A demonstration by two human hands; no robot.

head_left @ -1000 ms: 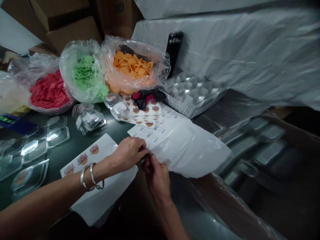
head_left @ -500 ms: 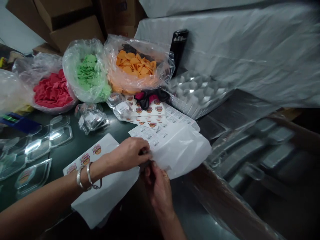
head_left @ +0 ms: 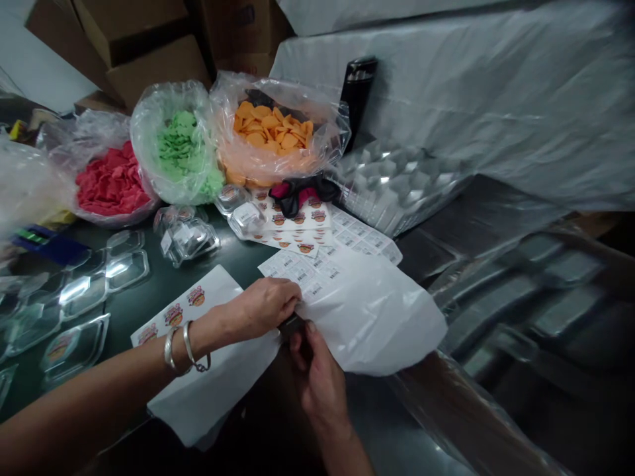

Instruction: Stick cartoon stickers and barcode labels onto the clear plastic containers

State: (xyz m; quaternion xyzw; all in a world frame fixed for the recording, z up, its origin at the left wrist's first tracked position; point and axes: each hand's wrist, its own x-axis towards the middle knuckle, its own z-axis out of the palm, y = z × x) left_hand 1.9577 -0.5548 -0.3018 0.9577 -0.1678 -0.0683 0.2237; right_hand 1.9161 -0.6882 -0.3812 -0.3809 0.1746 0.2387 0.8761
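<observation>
My left hand (head_left: 270, 305), with silver bracelets on its wrist, is closed at the upper end of a small dark rectangular object (head_left: 291, 325). My right hand (head_left: 320, 377) pinches the lower side of that object, thumb on top. Its exact kind is not clear. Just beyond the fingers, a white sheet of barcode labels (head_left: 381, 317) bends over the table edge. Under my left forearm lies a sheet of cartoon stickers (head_left: 196, 296), mostly blank white where it hangs over the near edge.
Bags of red pieces (head_left: 113, 185), green pieces (head_left: 181, 149) and orange pieces (head_left: 272, 129) line the back. Clear plastic containers (head_left: 188, 238) sit at left, with a stack of clear trays (head_left: 397, 178) at right. A plastic-lined carton (head_left: 446, 396) stands at lower right.
The dark object shows more plainly between my hands. The barcode sheet's loose end has dropped lower and farther right. The whole view has shifted slightly.
</observation>
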